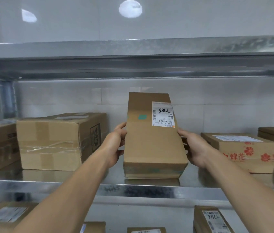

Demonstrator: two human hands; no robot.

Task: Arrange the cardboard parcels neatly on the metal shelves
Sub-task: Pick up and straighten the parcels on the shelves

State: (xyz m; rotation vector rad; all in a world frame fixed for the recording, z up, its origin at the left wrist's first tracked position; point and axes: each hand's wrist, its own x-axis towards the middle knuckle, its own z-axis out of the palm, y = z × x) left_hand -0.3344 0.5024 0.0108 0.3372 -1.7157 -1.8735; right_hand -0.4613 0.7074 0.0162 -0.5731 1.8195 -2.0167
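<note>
**Item 1, forearms.** 2 bare forearms reach up from the bottom of the view to the middle shelf.

**Item 2, left hand.** Fingers are curled round the left side of the tall parcel, in a narrow clasp about halfway up.

**Item 3, right hand.** It clasps the right side at about the same height. The thumb lies on the front edge and the fingers are hidden behind.

**Item 4, tall parcel.** Plain cardboard with a white label at its upper right. It stands on its short end on the middle shelf, near the front lip. It sits between the large taped box on the left and the red-printed box on the right, touching neither.

**Item 5, lower shelf.** 4 smaller parcels are partly in view, including 1 labelled parcel at the right.

**Risk note.**
- Standing on its narrow end, the parcel looks top-heavy. If released as it stands it may topple forward over the lip onto the lower shelf.
- It may equally rock back or sideways.
- Both hands squeeze the sides only, so a loosened clasp would let it slide.
- It sits slightly skewed, so a push inward could leave it out of line with its neighbours.
</note>
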